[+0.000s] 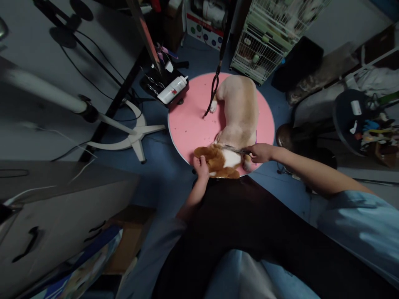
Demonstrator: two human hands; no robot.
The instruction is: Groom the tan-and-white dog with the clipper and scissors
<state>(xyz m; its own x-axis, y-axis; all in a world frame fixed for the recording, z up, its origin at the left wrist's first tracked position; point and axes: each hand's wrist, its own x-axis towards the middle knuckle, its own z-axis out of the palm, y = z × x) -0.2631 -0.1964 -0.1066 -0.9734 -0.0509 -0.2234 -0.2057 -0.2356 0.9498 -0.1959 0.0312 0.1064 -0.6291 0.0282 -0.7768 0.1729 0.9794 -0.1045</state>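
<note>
A dog (pixel 240 108) with a close-clipped pale body and a brown and white head lies on a round pink grooming table (pixel 187 120). Its head is at the near edge, towards me. My left hand (pixel 202 167) is closed on the dog's brown head fur or ear at the left side. On the other side, my right hand (pixel 261 153) grips a pair of scissors (pixel 233 148). The blades point left and lie across the fur where the neck meets the clipped body. Whether the blades are parted is too small to tell.
A black grooming loop (pixel 215 83) hangs over the table. At its left edge a black tool tray (pixel 183 91) holds a white bottle (pixel 173 89) and scissors. Wire cages (pixel 258 52) stand behind, a white stand base (pixel 137 133) at left, and a round dark stool (pixel 346 120) at right.
</note>
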